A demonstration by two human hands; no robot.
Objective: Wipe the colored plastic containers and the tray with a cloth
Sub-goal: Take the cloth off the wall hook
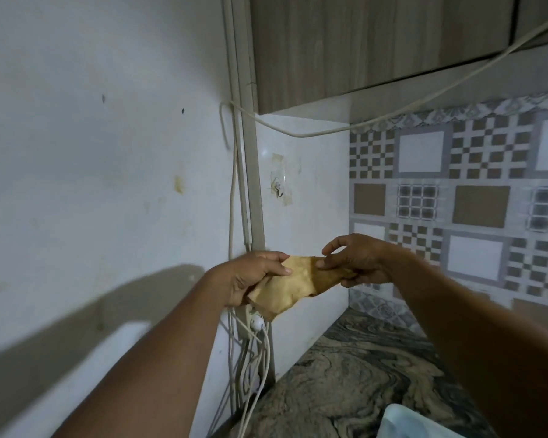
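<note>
A yellow-tan cloth hangs stretched between both hands, raised in front of the wall corner. My left hand grips its left end with thumb and fingers curled over the fabric. My right hand pinches the right end, index finger lifted a little. At the bottom edge, partly hidden behind my right forearm, a pale blue plastic thing shows; I cannot tell whether it is a container or the tray. No other colored containers are in view.
A small metal hook is stuck to the white wall panel above the cloth. White cables hang down the corner to the marbled counter. A wooden cabinet hangs overhead; patterned tiles cover the right wall.
</note>
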